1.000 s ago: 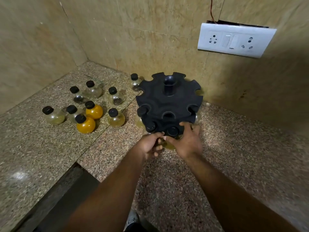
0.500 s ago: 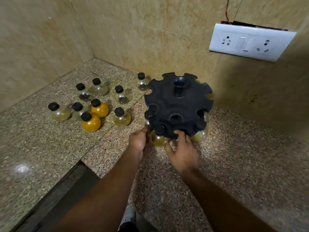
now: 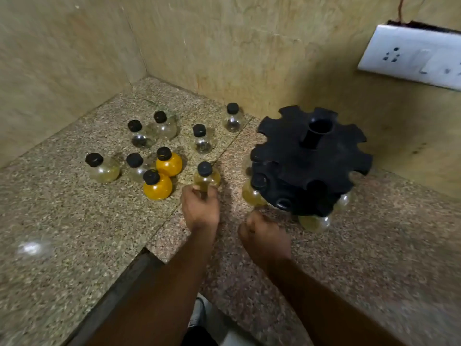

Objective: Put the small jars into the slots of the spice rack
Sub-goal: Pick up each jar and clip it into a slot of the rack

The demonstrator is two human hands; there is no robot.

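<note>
Grips a yellowish jar (image 3: 207,177) in the left hand (image 3: 200,212), left of the spice rack (image 3: 311,163). Curls the right hand (image 3: 264,236) empty before it.

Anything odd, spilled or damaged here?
The socket plate on the right wall has a dark gap along its top edge, with a reddish wire exposed above. The jars on the counter stand upright; no spill shows.
</note>
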